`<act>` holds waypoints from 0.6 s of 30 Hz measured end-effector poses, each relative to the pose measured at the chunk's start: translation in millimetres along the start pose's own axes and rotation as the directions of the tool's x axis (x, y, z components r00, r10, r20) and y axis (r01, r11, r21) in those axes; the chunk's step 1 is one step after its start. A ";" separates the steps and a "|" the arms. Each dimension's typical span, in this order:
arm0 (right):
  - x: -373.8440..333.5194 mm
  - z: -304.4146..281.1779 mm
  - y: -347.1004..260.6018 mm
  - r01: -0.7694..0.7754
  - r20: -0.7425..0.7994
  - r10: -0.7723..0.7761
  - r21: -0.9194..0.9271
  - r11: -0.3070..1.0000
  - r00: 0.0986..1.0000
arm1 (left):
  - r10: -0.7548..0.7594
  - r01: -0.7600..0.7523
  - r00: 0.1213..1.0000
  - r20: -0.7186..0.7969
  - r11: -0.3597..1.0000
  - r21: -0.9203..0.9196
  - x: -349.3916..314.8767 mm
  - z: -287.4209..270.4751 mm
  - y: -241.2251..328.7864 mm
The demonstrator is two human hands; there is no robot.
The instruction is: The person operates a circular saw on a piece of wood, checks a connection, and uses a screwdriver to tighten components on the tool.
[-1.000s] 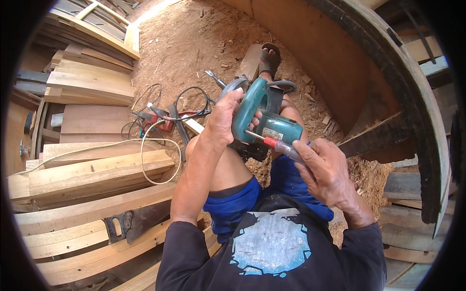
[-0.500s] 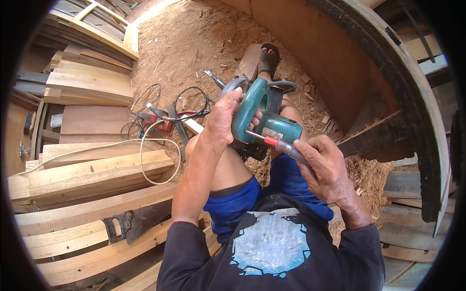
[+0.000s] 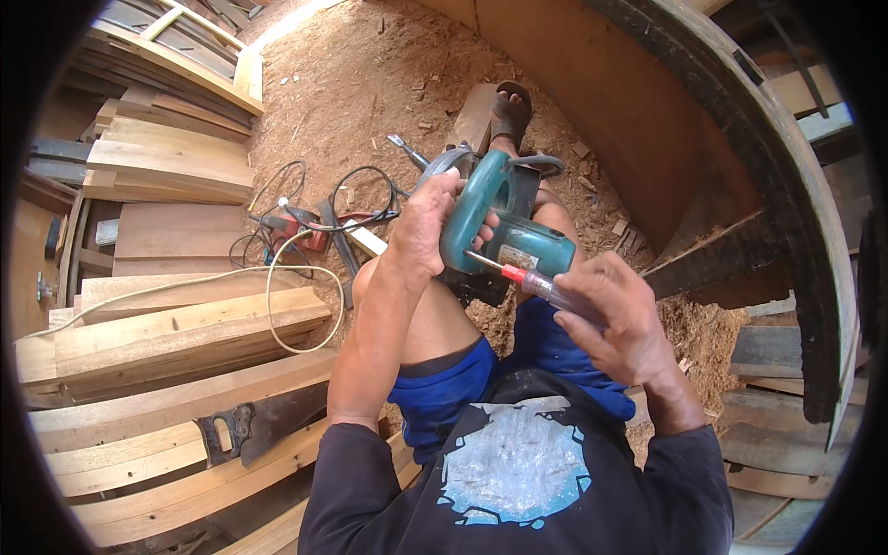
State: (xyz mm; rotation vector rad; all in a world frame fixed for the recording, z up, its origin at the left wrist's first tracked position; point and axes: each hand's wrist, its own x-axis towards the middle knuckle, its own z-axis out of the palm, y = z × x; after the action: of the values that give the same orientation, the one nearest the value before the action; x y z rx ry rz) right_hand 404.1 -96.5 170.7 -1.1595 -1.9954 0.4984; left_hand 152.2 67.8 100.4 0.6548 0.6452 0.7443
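Gripped power tool (image 3: pixel 535 246) in left hand (image 3: pixel 428 220), screwdriver (image 3: pixel 542 283) in right hand (image 3: pixel 617 319), tip near tool's edge; had open floor (image 3: pixel 418 111) beside curved panel (image 3: pixel 629 111).

Glare streaks the far floor (image 3: pixel 347 102); edges bend.

"Right hand (image 3: pixel 622 314): any difference?"

"Grip looser. Fingers (image 3: pixel 583 274) and thumb spread wider around the screwdriver (image 3: pixel 536 284) than a second ago."

"Its handle (image 3: pixel 566 298)?"

"More of the clear part showing, bared between fingers and thumb."

"Knuckles?"

"Up slightly, fingers arched higher over the handle."
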 end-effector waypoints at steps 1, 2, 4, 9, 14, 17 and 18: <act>-0.4 0.1 0.2 0.000 0.000 0.000 -0.001 1.000 1.000 | 0.000 0.000 1.000 0.000 1.000 0.000 0.1 0.0 -0.1; -1.5 0.3 1.0 -0.203 -0.006 0.210 0.240 0.949 0.978 | -0.008 0.008 1.000 0.002 1.000 -0.010 0.1 -0.1 -0.3; -0.4 -0.6 6.4 -0.375 0.040 0.405 0.466 0.801 0.914 | -0.014 0.014 1.000 0.000 1.000 -0.017 -1.0 -1.1 -0.5; -4.7 -0.8 5.3 -0.319 0.247 0.328 -0.075 0.945 0.912 | 0.017 -0.016 1.000 -0.015 0.999 0.046 0.7 3.7 1.2; 0.4 4.6 1.5 -0.022 -0.092 0.026 0.041 0.999 0.995 | 0.003 -0.003 1.000 -0.004 1.000 0.015 -0.2 -0.2 2.0; -2.1 -1.3 0.7 -0.449 0.008 0.548 0.584 0.677 0.837 | 0.006 -0.006 1.000 -0.008 1.000 0.010 -0.4 1.4 -0.5; -2.1 -7.2 2.2 -0.449 0.011 0.547 0.585 0.675 0.837 | 0.004 -0.004 1.000 -0.011 1.000 0.008 -1.3 1.8 -0.8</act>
State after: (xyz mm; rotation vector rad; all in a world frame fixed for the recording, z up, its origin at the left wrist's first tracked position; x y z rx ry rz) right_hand 411.5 -97.5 172.9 -1.2883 -1.2112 1.1545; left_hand 153.1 65.8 101.4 0.6600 0.6572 0.7496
